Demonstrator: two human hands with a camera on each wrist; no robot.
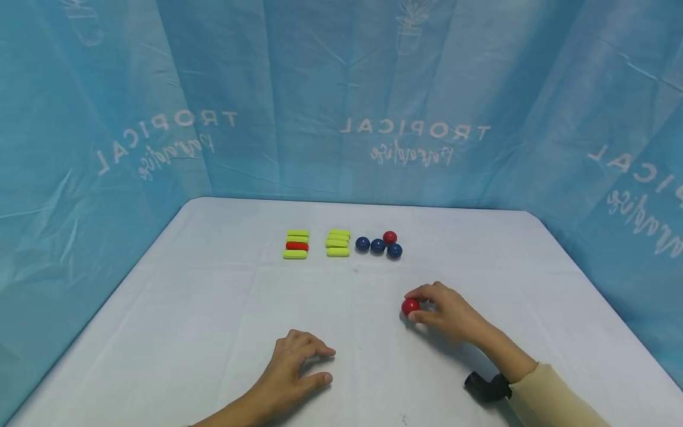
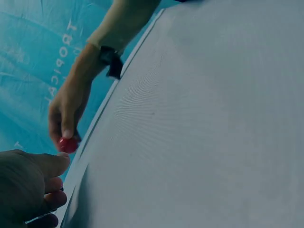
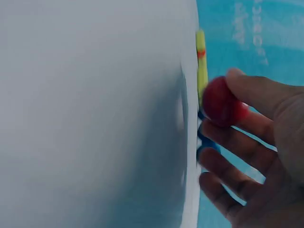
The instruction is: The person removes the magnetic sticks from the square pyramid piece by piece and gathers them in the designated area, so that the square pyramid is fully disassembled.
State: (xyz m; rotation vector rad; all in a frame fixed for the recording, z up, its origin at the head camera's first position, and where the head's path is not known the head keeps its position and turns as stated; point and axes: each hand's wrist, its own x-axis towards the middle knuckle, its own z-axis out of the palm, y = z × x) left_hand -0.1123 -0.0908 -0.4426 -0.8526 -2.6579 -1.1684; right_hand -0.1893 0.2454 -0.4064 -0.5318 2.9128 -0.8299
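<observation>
Across the whole scene spreads a white table point(image 1: 213, 308) backed by a blue curtain point(image 1: 341, 89); at its near edge the left hand point(image 1: 290, 379) rests palm down, fingers loosely spread and holding nothing. Right of centre the right hand point(image 1: 448, 311) pinches a red ball point(image 1: 410, 306) (thumb and fingertips around it) on the tabletop. Farther back lie two stacks of yellow-green bars point(image 1: 317, 244), then three blue balls point(image 1: 377, 246) and another red one point(image 1: 389, 237)

The head view looked down across the desk point(image 1: 213, 308); both wrist views sat close, sharing the red ball point(image 1: 410, 306).
</observation>
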